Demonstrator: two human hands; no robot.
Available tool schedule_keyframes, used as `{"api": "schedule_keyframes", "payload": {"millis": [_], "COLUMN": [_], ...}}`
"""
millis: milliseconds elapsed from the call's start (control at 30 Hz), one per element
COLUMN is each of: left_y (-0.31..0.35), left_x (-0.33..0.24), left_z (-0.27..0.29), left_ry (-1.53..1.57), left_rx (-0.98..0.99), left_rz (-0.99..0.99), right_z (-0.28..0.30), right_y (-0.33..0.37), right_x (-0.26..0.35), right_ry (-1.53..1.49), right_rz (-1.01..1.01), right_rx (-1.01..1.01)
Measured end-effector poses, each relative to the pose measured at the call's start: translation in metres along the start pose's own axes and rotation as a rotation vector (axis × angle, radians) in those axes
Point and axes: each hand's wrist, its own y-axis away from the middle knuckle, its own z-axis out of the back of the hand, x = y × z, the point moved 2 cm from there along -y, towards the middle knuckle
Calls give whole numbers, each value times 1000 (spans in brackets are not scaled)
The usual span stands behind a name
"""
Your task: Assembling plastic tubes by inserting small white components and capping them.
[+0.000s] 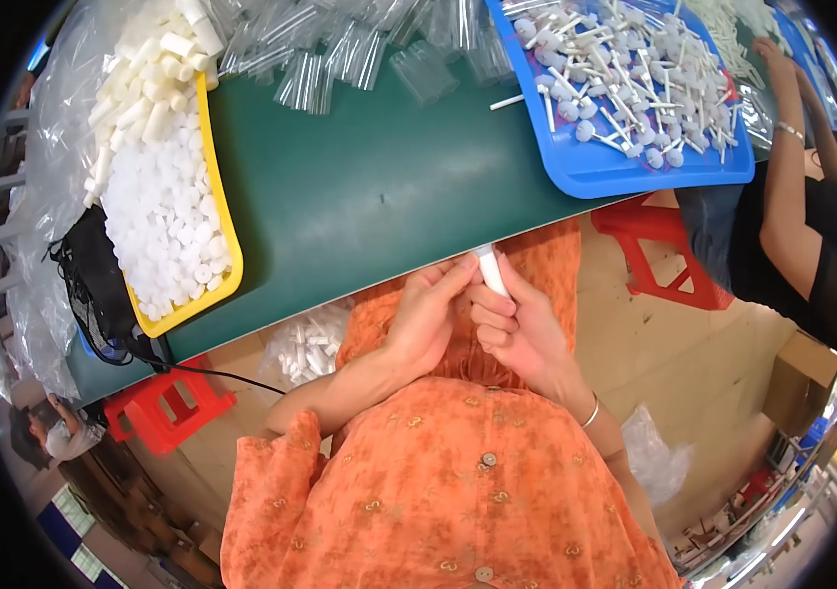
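Note:
Just off the table's near edge, a short white plastic tube is held slightly tilted between my two hands. My right hand wraps its fingers and thumb round the tube's body. At its upper end, where a small greyish piece shows, my left hand pinches with thumb and forefinger. Whether that piece is part of the tube I cannot tell. A blue tray at the right holds many white sticks with round greyish heads. On the left, a yellow tray is heaped with small white caps and off-white cylinders.
Clear plastic tubes lie along the far side of the green table. A black bag with cords sits beside the yellow tray. Red stools stand below the edge. A co-worker's arm reaches over the table at right.

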Motion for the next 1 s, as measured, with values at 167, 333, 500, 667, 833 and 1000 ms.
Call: {"api": "schedule_keyframes", "payload": {"millis": [167,333,500,667,833,1000], "left_y": [1,3,8,3,32,37], "left_x": [-9,-8,-12,-10,-26,-27], "left_z": [2,0,-6,10,1,-1], "left_ry": [-30,-37,-70,-103,-49,-83], "left_rx": [86,19,-24,184,101,191], "left_rz": [66,70,2,15,-44,-53], "right_z": [-8,-5,-10,1,-15,-26], "right_y": [-4,-3,-1,-9,35,34], "right_x": [-9,-25,-13,-11,20,22], "right_ry": [-196,361,210,471,1678,1918], "right_rz": [13,226,130,240,963,1104], "right_rx": [35,-53,-30,-28,26,219]}}
